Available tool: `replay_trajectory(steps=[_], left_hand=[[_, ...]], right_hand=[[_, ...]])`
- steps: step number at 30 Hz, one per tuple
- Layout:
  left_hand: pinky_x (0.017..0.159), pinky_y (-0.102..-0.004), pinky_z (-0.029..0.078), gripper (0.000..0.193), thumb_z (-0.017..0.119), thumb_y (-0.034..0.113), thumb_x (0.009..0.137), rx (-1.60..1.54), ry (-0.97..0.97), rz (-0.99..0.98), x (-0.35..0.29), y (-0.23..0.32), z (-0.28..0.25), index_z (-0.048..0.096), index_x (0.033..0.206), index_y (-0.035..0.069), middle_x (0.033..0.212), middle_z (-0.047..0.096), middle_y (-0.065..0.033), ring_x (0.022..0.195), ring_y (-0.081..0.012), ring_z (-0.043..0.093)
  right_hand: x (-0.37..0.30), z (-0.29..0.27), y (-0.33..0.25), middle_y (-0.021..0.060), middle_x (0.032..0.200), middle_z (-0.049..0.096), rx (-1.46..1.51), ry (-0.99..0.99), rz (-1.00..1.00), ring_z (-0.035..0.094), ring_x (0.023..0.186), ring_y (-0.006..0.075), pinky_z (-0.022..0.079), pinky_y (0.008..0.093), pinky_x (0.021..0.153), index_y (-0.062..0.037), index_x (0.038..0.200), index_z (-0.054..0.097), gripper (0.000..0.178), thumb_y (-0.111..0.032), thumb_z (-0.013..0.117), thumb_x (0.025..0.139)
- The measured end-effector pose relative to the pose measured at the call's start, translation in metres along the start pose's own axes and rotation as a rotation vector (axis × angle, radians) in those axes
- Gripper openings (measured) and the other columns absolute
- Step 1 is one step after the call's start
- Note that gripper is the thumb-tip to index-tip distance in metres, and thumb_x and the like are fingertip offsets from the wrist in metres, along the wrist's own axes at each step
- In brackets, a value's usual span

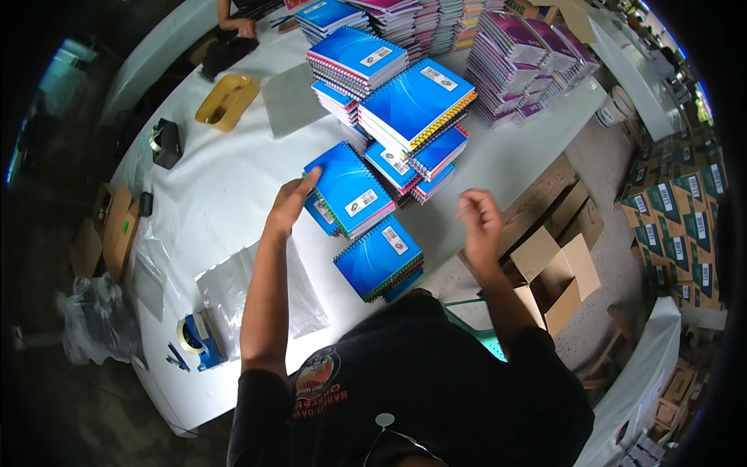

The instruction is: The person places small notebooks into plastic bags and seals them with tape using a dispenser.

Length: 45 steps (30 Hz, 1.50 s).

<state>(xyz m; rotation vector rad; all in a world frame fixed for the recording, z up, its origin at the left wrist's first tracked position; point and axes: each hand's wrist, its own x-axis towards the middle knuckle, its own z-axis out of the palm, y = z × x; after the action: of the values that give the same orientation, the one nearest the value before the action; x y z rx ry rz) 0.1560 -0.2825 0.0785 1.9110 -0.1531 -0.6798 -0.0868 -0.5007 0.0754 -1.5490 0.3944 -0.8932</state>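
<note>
My left hand (292,202) grips the left edge of a small stack of blue spiral notebooks (350,183), thumb on the top cover and fingers down the side. Closer to me, another low stack of blue notebooks (379,253) lies near the table's front edge. Loosely curled and raised, my right hand (481,222) is right of the stacks with nothing visible in it. Beyond both hands rises a taller, uneven pile of blue notebooks (416,101), some with yellow edges. Part of a blue cover pokes out beneath the notebooks in my left hand.
Purple notebooks (521,62) are piled at the table's far right. Leftward are a yellow tray (227,103), clear plastic bags (261,288) and a blue tape dispenser (204,342). An open cardboard box (556,280) stands below my right arm. Another person's hand (246,29) shows at the far side.
</note>
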Motion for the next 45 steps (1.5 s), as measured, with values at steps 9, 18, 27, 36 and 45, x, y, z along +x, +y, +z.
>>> replay_trajectory(steps=[9, 18, 27, 36, 45], left_hand=[[0.102, -0.0441, 0.029, 0.082, 0.068, 0.062, 0.066, 0.526, 0.122, 0.096, 0.002, 0.011, 0.006, 0.054, 0.120, 0.002, 0.122, 0.049, -0.0241, 0.121, -0.0345, 0.039], [0.083, -0.0332, 0.047, 0.086, 0.066, 0.049, 0.078, -0.138, 0.014, 0.086, -0.025, -0.035, 0.014, 0.032, 0.128, -0.012, 0.110, 0.057, -0.0250, 0.093, -0.0270, 0.060], [0.093, -0.0382, 0.042, 0.049, 0.057, 0.009, 0.083, -0.625, -0.266, 0.122, -0.045, -0.026, 0.024, 0.040, 0.124, -0.010, 0.116, 0.054, -0.0220, 0.104, -0.0294, 0.055], [0.101, -0.0423, 0.036, 0.054, 0.056, 0.021, 0.079, -0.969, -0.560, 0.008, -0.046, -0.018, -0.003, 0.041, 0.124, -0.003, 0.119, 0.053, -0.0167, 0.108, -0.0296, 0.052], [0.089, -0.0379, 0.046, 0.052, 0.073, 0.010, 0.070, -0.894, -0.305, 0.393, -0.128, -0.083, -0.146, 0.052, 0.117, 0.001, 0.107, 0.061, -0.0117, 0.098, -0.0247, 0.059]], right_hand=[[-0.012, 0.055, -0.018, 0.0095, 0.090, 0.063, -0.301, -0.188, -0.112, 0.060, 0.080, 0.0204, 0.047, 0.0327, 0.074, 0.0001, 0.106, 0.054, 0.031, -0.020, 0.064, 0.085], [-0.003, 0.098, -0.006, 0.0239, 0.107, 0.059, -0.689, -0.283, 0.440, 0.057, 0.103, 0.0357, 0.032, 0.0494, 0.097, 0.0085, 0.112, 0.042, 0.078, -0.064, 0.045, 0.084], [-0.025, 0.146, -0.014, 0.0226, 0.116, 0.057, -0.868, 0.070, 0.257, 0.054, 0.110, 0.0363, 0.027, 0.0534, 0.098, 0.0058, 0.119, 0.048, 0.073, -0.054, 0.054, 0.078], [-0.006, 0.165, -0.035, 0.0326, 0.111, 0.054, -0.533, -0.176, 0.280, 0.054, 0.105, 0.0429, 0.043, 0.0406, 0.091, 0.0107, 0.108, 0.056, 0.068, -0.042, 0.065, 0.067], [-0.089, 0.226, -0.065, 0.0179, 0.127, 0.039, -0.067, -0.721, 0.006, 0.038, 0.122, 0.0297, 0.030, 0.0391, 0.104, -0.0026, 0.139, 0.022, 0.086, -0.020, 0.074, 0.073]])
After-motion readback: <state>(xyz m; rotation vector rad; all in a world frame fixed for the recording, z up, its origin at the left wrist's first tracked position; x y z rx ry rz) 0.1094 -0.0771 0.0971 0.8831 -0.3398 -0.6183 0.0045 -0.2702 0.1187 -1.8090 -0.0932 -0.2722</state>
